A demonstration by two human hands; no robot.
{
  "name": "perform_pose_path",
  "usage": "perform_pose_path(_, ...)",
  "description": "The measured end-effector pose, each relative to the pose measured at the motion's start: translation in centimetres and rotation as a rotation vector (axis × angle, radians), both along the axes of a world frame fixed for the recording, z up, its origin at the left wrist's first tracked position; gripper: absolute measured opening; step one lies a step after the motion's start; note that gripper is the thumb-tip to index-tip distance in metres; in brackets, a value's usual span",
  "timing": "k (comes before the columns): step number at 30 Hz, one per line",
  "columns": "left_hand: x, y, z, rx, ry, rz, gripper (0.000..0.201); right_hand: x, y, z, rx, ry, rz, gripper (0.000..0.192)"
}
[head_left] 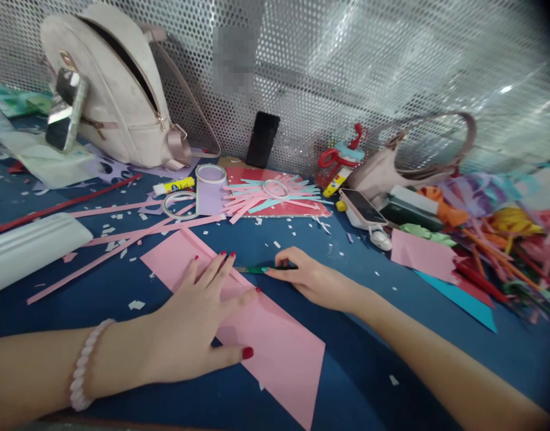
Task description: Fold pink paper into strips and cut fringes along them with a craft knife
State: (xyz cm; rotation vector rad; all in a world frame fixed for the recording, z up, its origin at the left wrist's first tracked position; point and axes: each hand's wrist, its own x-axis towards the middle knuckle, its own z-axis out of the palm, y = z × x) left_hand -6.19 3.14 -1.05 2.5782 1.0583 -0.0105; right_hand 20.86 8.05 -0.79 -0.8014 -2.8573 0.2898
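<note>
My left hand [198, 317] lies flat, fingers spread, on a long pink paper sheet [283, 359] that runs diagonally across the blue table [373, 359]. My right hand [315, 278] sits just right of the sheet's upper edge, its fingers closed on a thin green-handled craft knife [257, 270] whose tip points left at the paper's edge near my left fingertips. A pale bead bracelet [84, 374] circles my left wrist.
Long pink strips [122, 230] lie left of the sheet beside tape rolls [180, 203] and a glue stick [173, 187]. A red sheet with cut strips [275, 197], phones [262, 139], a beige backpack [117, 90], a white case [27, 245] and a paper-scrap pile [499, 239] surround the area.
</note>
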Motion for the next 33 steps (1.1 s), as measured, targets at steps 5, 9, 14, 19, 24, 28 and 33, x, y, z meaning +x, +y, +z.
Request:
perform_pose_path(5, 0.0, -1.0, -0.3, 0.004, -0.070, -0.018, 0.069, 0.8, -1.0, 0.3, 0.007, 0.000, -0.032, 0.049)
perform_pose_path(9, -0.1, -1.8, -0.4, 0.047, -0.122, -0.033, 0.071, 1.5, -1.8, 0.6, 0.014, -0.010, -0.040, 0.050)
perform_pose_path(14, -0.8, 1.0, 0.3, 0.100, 0.004, 0.002, 0.069, 1.5, -2.1, 0.8, 0.029, -0.004, -0.035, 0.048)
perform_pose_path(19, -2.2, 4.6, 0.2, 0.195, 0.217, 0.221, 0.074, 0.9, -1.9, 0.6, 0.013, -0.002, -0.037, 0.047)
perform_pose_path(24, -2.8, 5.0, -0.4, 0.253, 0.141, 0.153, 0.063, 0.9, -2.2, 0.7, 0.013, -0.011, -0.044, 0.046)
perform_pose_path(28, -3.2, 5.8, -0.9, 0.302, -0.033, -0.051, 0.043, 1.1, -2.8, 1.0, -0.001, -0.018, -0.064, 0.045)
perform_pose_path(33, -3.2, 7.0, -1.8, 0.381, -0.178, -0.279, 0.041, 1.3, -3.9, 1.1, 0.006, -0.012, -0.059, 0.046)
